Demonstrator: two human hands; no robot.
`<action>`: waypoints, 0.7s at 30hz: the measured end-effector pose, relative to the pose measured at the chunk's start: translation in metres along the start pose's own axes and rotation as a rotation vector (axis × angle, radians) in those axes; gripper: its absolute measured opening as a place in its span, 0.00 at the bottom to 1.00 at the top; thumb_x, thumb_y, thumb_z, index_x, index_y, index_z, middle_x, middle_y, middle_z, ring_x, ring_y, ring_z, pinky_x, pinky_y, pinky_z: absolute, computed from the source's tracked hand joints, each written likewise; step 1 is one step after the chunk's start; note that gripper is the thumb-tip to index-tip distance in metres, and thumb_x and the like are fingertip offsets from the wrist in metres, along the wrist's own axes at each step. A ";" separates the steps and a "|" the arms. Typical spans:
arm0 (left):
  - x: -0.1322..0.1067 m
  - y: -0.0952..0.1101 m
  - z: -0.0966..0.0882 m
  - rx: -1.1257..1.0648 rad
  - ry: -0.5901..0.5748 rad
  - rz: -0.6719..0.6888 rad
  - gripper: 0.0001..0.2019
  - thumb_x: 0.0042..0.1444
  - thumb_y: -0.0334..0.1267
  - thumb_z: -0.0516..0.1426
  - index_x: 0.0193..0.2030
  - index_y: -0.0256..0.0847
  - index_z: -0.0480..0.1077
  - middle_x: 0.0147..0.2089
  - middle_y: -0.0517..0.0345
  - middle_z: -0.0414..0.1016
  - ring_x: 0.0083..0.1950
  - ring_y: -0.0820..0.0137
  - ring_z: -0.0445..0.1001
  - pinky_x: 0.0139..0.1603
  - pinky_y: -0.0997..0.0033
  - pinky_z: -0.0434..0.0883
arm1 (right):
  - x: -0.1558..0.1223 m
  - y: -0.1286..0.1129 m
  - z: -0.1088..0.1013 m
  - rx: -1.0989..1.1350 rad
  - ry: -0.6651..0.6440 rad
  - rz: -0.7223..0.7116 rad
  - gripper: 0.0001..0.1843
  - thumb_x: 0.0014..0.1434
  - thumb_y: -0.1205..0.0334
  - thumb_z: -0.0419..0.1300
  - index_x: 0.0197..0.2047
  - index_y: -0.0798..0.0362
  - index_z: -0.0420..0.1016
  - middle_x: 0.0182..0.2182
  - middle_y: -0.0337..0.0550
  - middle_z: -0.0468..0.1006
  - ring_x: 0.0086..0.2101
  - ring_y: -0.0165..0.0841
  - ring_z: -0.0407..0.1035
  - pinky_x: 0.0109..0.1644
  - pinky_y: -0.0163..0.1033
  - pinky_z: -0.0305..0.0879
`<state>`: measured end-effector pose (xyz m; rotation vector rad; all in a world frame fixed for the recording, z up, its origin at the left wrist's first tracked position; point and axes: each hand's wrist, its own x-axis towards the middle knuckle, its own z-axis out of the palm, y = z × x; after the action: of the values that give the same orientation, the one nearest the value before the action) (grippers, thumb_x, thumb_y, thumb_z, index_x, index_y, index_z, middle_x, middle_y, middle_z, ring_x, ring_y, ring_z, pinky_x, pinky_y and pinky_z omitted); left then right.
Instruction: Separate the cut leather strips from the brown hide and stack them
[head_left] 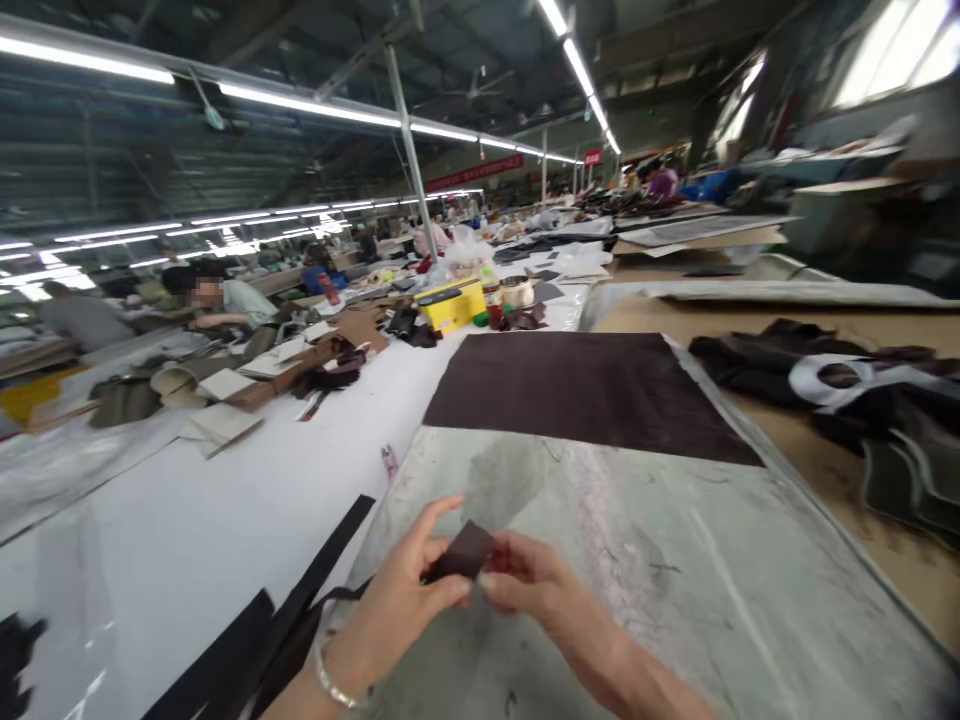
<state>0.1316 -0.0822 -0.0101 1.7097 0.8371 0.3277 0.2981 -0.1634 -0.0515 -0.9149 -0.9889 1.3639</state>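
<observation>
- Your left hand [397,590], with a bracelet [334,682] at the wrist, holds the small dark piece [470,550] between thumb and fingers, its index finger raised clear.
- Your right hand [544,585] pinches the right end of that same piece, thumb and fingertips close together.
- The small dark piece sits between your two hands, above the grey board [637,540].
- Left of your left wrist, long dark strips [214,655] lie on the white table [172,520].
- Beyond your hands, a large dark sheet [577,390] lies flat across the far part of the board.
- To the right of the board, you have a heap of dark cloth [757,360] with a white ring [806,380] on it.
- Past the sheet stands a yellow box [465,305], near a bottle [492,298].
- Farther left, a person [251,303] leans over a work surface.
- Overhead, long lights [315,106] run into the distance.
</observation>
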 end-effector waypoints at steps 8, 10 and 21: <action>-0.003 0.005 0.013 -0.153 -0.060 -0.021 0.37 0.46 0.28 0.58 0.63 0.47 0.50 0.29 0.65 0.69 0.27 0.73 0.71 0.32 0.72 0.68 | 0.001 -0.004 0.006 -0.066 0.073 0.016 0.20 0.52 0.47 0.62 0.31 0.58 0.69 0.25 0.42 0.70 0.26 0.32 0.63 0.32 0.35 0.56; -0.003 0.005 0.007 -0.173 -0.131 -0.068 0.30 0.46 0.30 0.58 0.58 0.43 0.58 0.30 0.63 0.70 0.24 0.74 0.70 0.28 0.73 0.68 | 0.005 -0.005 -0.002 -0.161 0.132 -0.013 0.21 0.52 0.46 0.62 0.29 0.57 0.69 0.23 0.40 0.68 0.25 0.30 0.60 0.30 0.35 0.56; 0.000 -0.030 -0.063 -0.162 -0.195 -0.328 0.13 0.39 0.41 0.64 0.26 0.35 0.68 0.23 0.60 0.72 0.21 0.76 0.68 0.24 0.76 0.63 | -0.064 -0.012 -0.196 -0.392 0.759 0.021 0.23 0.43 0.38 0.67 0.32 0.49 0.77 0.33 0.52 0.70 0.30 0.38 0.69 0.37 0.45 0.70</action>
<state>0.0822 -0.0336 -0.0185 1.4007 0.9035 0.0044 0.4889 -0.2189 -0.1089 -1.5853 -0.6486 0.7229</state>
